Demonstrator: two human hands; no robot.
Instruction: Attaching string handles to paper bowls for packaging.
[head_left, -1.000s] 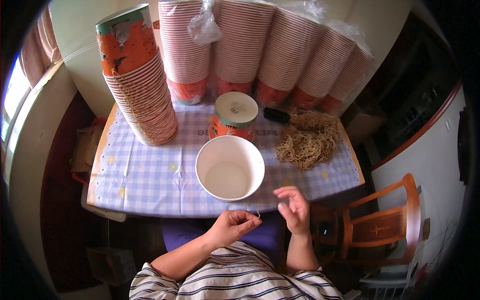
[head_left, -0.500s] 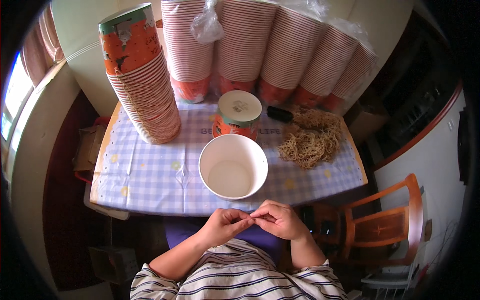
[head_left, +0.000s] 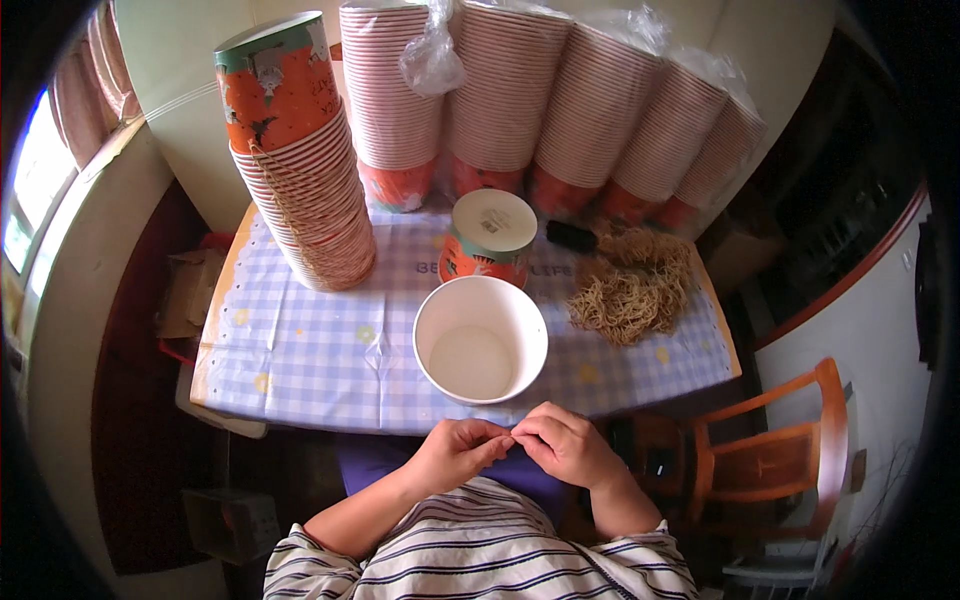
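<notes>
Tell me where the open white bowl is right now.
In the head view, the white bowl sits near the table's front edge at centre, just beyond both hands, with the upside-down cup behind it.

Left hand [head_left: 455,452] and right hand [head_left: 565,445] meet fingertip to fingertip at 6 o'clock, just below the table [head_left: 300,350] edge, pinching something small, possibly a thin string, too fine to tell. Open white bowl [head_left: 480,338] just above them, centre. Upside-down cup [head_left: 488,238] at 12. Tan string pile [head_left: 632,288] at 2. Leaning cup stack [head_left: 300,170] at 10.

Both hands [head_left: 515,447] meet, fingertips pinched together.
</notes>
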